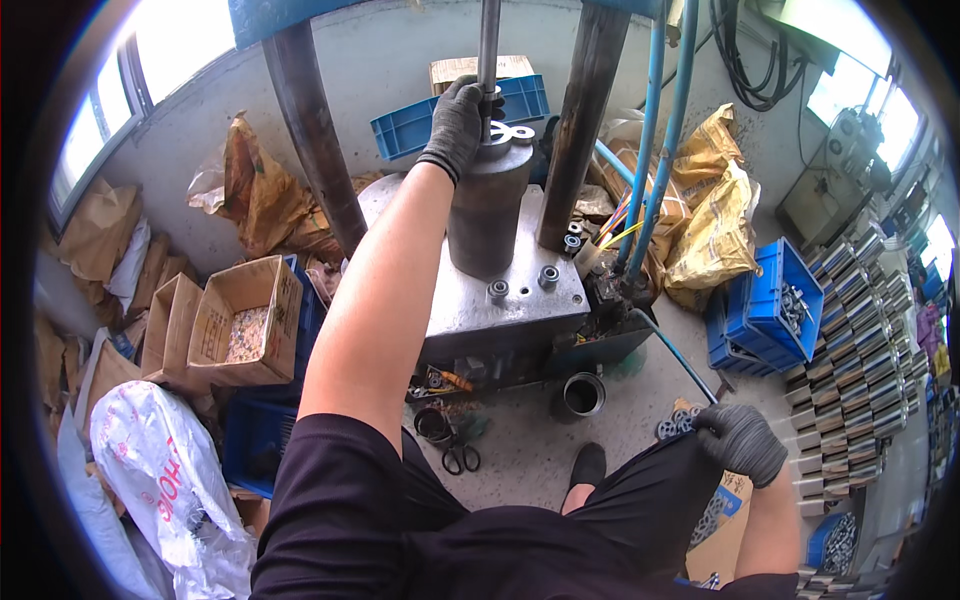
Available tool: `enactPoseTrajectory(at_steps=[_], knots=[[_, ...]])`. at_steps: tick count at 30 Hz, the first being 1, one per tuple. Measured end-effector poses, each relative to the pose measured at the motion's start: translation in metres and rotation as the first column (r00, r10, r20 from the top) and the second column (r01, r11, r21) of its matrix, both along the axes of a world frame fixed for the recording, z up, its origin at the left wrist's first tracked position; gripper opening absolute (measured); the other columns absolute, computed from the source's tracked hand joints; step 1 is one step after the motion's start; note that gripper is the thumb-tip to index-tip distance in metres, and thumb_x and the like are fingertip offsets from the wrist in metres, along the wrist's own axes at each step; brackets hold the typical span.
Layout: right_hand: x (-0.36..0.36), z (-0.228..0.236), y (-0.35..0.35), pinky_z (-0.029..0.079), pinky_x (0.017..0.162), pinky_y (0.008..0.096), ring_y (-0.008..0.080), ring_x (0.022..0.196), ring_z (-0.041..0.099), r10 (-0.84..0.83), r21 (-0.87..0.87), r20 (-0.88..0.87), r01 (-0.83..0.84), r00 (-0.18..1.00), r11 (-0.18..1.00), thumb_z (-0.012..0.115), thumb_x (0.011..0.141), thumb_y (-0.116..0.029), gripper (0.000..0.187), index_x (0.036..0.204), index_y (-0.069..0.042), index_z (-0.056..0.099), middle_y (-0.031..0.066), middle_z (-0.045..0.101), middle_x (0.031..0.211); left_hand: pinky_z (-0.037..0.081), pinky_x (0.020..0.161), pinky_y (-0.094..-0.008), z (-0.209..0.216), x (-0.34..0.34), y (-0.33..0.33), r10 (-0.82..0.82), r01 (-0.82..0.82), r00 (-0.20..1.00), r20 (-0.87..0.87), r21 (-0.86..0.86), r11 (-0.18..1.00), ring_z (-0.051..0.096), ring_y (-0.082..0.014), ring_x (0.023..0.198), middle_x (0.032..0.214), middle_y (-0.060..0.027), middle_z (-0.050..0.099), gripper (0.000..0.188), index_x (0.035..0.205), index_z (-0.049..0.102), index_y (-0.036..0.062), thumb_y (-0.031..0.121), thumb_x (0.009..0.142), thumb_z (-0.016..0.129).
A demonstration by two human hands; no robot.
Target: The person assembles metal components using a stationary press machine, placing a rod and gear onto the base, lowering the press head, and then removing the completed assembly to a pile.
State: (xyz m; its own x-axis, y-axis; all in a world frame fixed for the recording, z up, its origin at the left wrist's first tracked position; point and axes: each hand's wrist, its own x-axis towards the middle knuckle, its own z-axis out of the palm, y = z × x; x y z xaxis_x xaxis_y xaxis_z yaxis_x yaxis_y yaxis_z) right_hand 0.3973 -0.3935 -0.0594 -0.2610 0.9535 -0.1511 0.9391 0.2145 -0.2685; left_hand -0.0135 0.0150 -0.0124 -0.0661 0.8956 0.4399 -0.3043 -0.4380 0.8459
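Observation:
My left hand (pixel 455 125), in a dark grey glove, reaches up with its fingers curled around the vertical steel rod (pixel 488 45) of a press. Below it stands a dark metal cylinder (pixel 488 215), upright on the press's steel table (pixel 480 308). A light metal part with round holes (pixel 514 132) lies on the cylinder's top, beside the rod. Down at the right, my right hand (pixel 742 442), gloved as well, is closed at the end of a thin blue lever (pixel 672 347) that slopes up to the press.
Two dark posts (pixel 318 130) flank the rod. Small bearing-like rings (pixel 549 276) sit on the table. Scissors (pixel 460 459) and a dark metal pot (pixel 582 396) stand on the floor. Open cartons (pixel 272 310) are left; blue crates (pixel 768 310) and stacked metal tubes (pixel 850 350) are right.

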Motion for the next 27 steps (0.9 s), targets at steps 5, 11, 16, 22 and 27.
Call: enactPoseTrajectory(at_steps=[5,11,16,22,27], knots=[[-0.003,-0.013,-0.009,0.057,0.08,0.0494,0.0436,0.088,0.071,-0.024,0.01,0.057,0.024,0.998,1.0,0.07,0.086,-0.02,0.022,0.102,-0.004,0.075,0.0227,0.072,0.094,0.058,0.062,-0.0331,0.005,-0.001,-0.005,0.027,-0.029,0.999,-0.029,-0.043,0.999,0.075,-0.0214,0.077,0.096,-0.0111,0.075,0.032,0.116,0.068,0.0019,0.012,0.096,0.045],[-0.002,-0.014,-0.009,0.056,0.078,0.051,0.044,0.087,0.07,-0.019,0.05,0.058,0.016,0.998,0.999,0.069,0.087,-0.021,0.022,0.1,-0.004,0.074,0.0224,0.071,0.091,0.057,0.062,-0.0319,0.001,-0.003,0.0,0.009,-0.009,1.0,-0.016,-0.042,0.999,0.075,-0.0211,0.076,0.096,-0.0106,0.074,0.034,0.112,0.071,0.0015,0.01,0.093,0.044],[-0.007,-0.002,-0.003,0.057,0.079,0.0509,0.0438,0.087,0.07,0.009,0.021,0.102,-0.011,0.995,1.0,0.069,0.087,-0.021,0.022,0.1,-0.005,0.075,0.0229,0.071,0.091,0.057,0.061,-0.0319,-0.002,-0.005,0.006,-0.015,0.014,0.999,-0.033,-0.028,1.0,0.074,-0.0206,0.075,0.095,-0.0103,0.073,0.033,0.108,0.072,0.0018,0.009,0.092,0.044],[-0.007,0.019,0.014,0.059,0.082,0.046,0.0401,0.089,0.074,-0.059,0.015,-0.042,0.059,0.997,0.998,0.07,0.088,-0.02,0.025,0.106,-0.005,0.079,0.0208,0.076,0.097,0.057,0.061,-0.0322,-0.002,-0.003,-0.001,0.025,-0.027,0.997,-0.069,-0.029,0.999,0.073,-0.021,0.076,0.094,-0.0096,0.073,0.034,0.108,0.073,0.002,0.01,0.091,0.045],[0.004,0.006,0.009,0.059,0.084,0.0449,0.0392,0.094,0.074,0.022,-0.013,0.017,-0.021,1.0,1.0,0.069,0.088,-0.018,0.026,0.108,-0.005,0.079,0.0208,0.076,0.101,0.057,0.062,-0.0325,0.0,-0.002,-0.002,0.036,-0.039,0.997,-0.067,-0.046,0.998,0.073,-0.0205,0.075,0.094,-0.0094,0.073,0.035,0.111,0.074,0.0024,0.01,0.092,0.045]])
